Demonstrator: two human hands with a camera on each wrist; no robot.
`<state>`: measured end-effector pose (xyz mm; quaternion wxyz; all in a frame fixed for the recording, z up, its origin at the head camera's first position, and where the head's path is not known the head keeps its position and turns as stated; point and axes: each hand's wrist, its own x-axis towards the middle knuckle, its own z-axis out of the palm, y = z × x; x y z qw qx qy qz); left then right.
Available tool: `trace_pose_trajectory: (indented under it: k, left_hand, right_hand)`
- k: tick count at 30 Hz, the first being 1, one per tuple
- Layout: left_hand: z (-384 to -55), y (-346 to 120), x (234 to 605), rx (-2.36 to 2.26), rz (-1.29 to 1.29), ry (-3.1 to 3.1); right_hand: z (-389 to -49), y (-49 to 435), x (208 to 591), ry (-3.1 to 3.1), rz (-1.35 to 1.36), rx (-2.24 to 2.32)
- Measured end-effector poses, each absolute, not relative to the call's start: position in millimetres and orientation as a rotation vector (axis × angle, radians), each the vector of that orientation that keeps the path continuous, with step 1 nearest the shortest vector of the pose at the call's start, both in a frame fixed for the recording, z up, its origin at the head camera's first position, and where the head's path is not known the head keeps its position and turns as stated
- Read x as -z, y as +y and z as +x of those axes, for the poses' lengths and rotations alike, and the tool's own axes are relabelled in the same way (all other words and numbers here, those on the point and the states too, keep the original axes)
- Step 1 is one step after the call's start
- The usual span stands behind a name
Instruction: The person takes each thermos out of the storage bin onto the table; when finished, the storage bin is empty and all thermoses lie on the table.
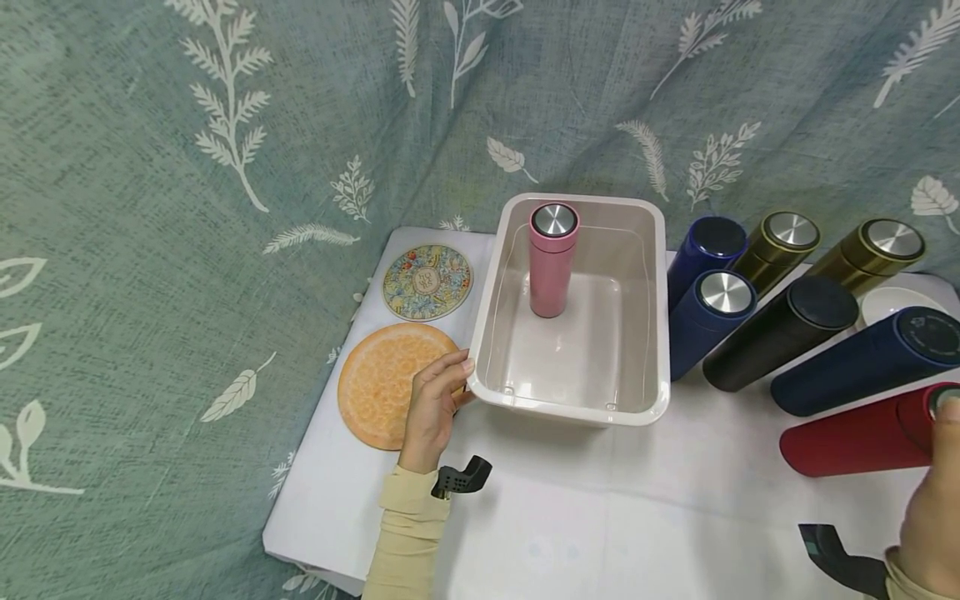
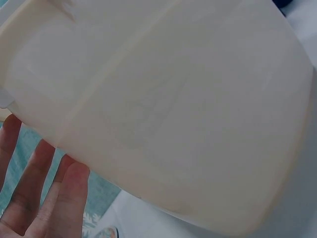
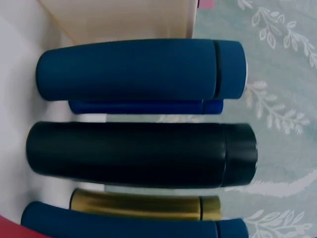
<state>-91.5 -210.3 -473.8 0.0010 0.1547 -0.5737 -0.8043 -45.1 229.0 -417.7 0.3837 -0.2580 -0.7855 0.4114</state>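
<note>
My left hand (image 1: 435, 400) holds the front left corner of a beige plastic bin (image 1: 491, 300), a fingertip over its rim. In the left wrist view, straight fingers (image 2: 69, 193) meet the bin's outer side (image 2: 173, 119). A pink thermos flask (image 1: 553, 262) with a silver lid stands inside the bin. At the right edge of the head view, my right hand (image 1: 930, 517) grips a red thermos flask (image 1: 855, 433) near its lid, the thumb on top; its other fingers are hidden. Whether the red flask touches the table cannot be told. Only a red corner of it shows in the right wrist view.
Right of the bin stand blue flasks (image 1: 705, 321), a black flask (image 1: 780, 333), gold flasks (image 1: 780, 250) and a dark blue flask (image 1: 862, 362). Behind them sits a white bowl-like thing (image 1: 896, 300). A patterned round mat (image 1: 427, 282) and an orange round mat (image 1: 382, 383) lie to the left.
</note>
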Motion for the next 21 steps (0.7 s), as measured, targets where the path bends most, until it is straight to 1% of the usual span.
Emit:
trace_pose_trajectory:
  k: [3,6,16,21]
  left_hand:
    - [-91.4,-210.4,473.8,2.528,0.487,-1.8]
    - [-91.1,-210.6,473.7,2.535,0.484,-1.795]
    - [-90.8,-210.1,474.8,2.532,0.485,-1.798]
    - [-90.6,-209.8,475.2,2.527,0.486,-1.8]
  right_hand:
    - [-47.5,220.4,412.4,-2.028,-0.702,-1.109]
    - [-51.3,211.5,407.8,-2.041,-0.682,-1.213]
    - [-66.6,190.1,394.7,-1.915,-0.222,-1.415]
    - [-76.3,182.7,387.9,-1.933,-0.074,-1.415]
